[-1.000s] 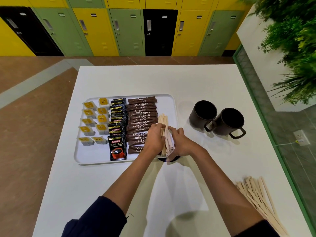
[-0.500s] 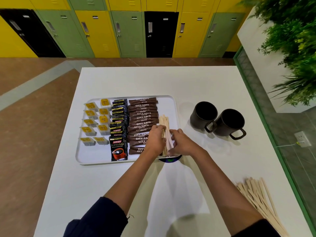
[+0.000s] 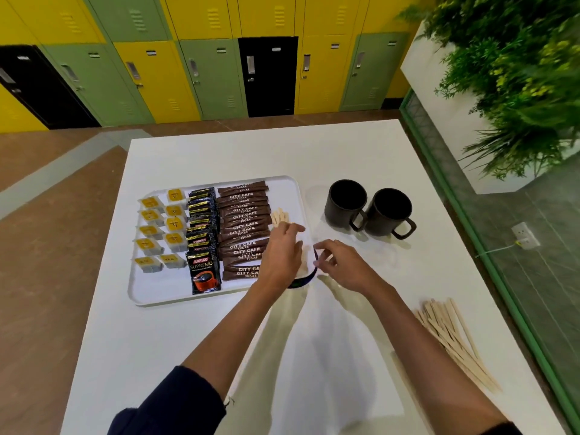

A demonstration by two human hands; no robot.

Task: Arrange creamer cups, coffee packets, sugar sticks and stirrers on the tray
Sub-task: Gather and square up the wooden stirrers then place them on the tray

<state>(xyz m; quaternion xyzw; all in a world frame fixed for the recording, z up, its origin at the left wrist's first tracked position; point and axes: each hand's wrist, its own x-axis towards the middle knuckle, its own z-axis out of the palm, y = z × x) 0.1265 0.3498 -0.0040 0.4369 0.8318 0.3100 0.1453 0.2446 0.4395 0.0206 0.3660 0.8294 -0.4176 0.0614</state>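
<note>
The stirrers (image 3: 279, 216) lie at the right edge of the tray (image 3: 157, 288), beneath the left hand (image 3: 282, 255), whose loosely straight fingers grasp nothing, while the right hand (image 3: 343, 268) just beside them curls its fingertips against a dark band (image 3: 302, 281), grip unclear.

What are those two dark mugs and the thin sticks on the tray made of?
The mugs look like ceramic or stoneware, possibly plastic: matte dark brown, thick-walled, no gloss. The stirrers look like bare wood: pale tan, flat, thin, unpainted.
</note>
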